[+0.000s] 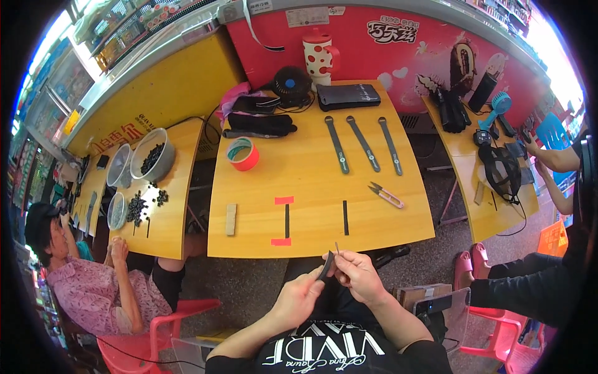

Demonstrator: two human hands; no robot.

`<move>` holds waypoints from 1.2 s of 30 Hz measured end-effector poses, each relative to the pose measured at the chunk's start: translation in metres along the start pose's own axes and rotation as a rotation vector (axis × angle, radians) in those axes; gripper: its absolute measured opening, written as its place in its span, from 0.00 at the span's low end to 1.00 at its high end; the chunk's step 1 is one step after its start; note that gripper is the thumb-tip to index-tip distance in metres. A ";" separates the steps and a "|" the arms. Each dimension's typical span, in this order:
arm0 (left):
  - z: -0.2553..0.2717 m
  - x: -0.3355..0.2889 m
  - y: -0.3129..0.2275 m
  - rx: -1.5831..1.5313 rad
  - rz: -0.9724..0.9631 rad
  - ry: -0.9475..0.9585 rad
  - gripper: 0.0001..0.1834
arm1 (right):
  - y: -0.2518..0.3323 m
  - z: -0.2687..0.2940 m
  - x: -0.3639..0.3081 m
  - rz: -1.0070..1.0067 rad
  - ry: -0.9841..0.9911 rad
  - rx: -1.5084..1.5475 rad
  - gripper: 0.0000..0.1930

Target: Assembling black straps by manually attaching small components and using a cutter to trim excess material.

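Just beyond the table's near edge, my left hand (300, 298) is closed on a dark grey strap (326, 265) that tilts up out of the fingers. My right hand (360, 278) meets it at the strap's upper end, thumb and fingers pinched round a thin, pointed brownish piece (337, 247); its kind is too small to tell. On the table ahead, one black strip (346, 217) lies by itself, and another black strip (287, 220) runs between two pieces of red tape (284, 201). Thread snips (386, 194) rest to the right, below several grey straps with round ends (370, 144).
A short wooden block (231, 219), a red tape roll (242, 154), dark gloves (260, 124), a fan (291, 85), a spotted tumbler (318, 59) and a black case (349, 96) stand farther back or left. Other people sit at neighbouring tables; one holds bowls (152, 155) of black pieces.
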State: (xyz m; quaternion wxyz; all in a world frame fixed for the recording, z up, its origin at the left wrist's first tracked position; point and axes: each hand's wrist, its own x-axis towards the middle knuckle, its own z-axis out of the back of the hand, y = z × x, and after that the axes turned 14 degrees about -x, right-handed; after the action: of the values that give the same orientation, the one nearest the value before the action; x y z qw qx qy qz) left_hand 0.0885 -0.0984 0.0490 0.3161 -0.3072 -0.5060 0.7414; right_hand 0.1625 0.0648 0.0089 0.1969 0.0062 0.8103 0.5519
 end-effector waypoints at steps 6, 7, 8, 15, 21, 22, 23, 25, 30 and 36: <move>0.002 -0.007 0.035 -1.076 0.277 -0.009 0.11 | 0.012 -0.008 -0.014 -0.039 0.032 0.045 0.13; 0.003 -0.009 0.036 -1.080 0.280 -0.016 0.11 | 0.014 -0.008 -0.017 0.021 -0.011 -0.007 0.12; 0.006 -0.008 0.034 -1.169 0.307 -0.007 0.10 | 0.011 -0.005 -0.022 0.022 -0.049 -0.024 0.10; 0.006 -0.005 0.038 -1.337 0.296 0.018 0.17 | 0.009 -0.024 -0.041 0.555 -0.153 -0.935 0.01; -0.001 -0.012 0.036 -1.198 0.281 -0.044 0.19 | 0.016 -0.031 -0.043 0.563 -0.220 -1.205 0.05; -0.001 -0.013 0.034 -1.158 0.279 -0.050 0.21 | 0.016 -0.031 -0.043 0.544 -0.238 -1.256 0.06; -0.001 -0.013 0.034 -1.159 0.280 -0.050 0.21 | 0.016 -0.032 -0.044 0.543 -0.238 -1.256 0.06; -0.002 -0.014 0.032 -1.108 0.282 -0.071 0.21 | 0.017 -0.033 -0.046 0.536 -0.226 -1.353 0.04; -0.003 -0.014 0.034 -1.089 0.280 -0.081 0.22 | 0.017 -0.032 -0.045 0.655 -0.257 -1.572 0.13; -0.003 -0.014 0.032 -1.056 0.267 -0.095 0.22 | 0.018 -0.029 -0.043 0.780 -0.301 -1.826 0.19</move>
State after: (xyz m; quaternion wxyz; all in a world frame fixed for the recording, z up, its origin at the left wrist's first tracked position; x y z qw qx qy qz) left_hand 0.0938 -0.1169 0.0199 -0.0013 -0.4521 -0.7798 0.4331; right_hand 0.1890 0.0360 0.0472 0.0322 0.1875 -0.0155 0.9816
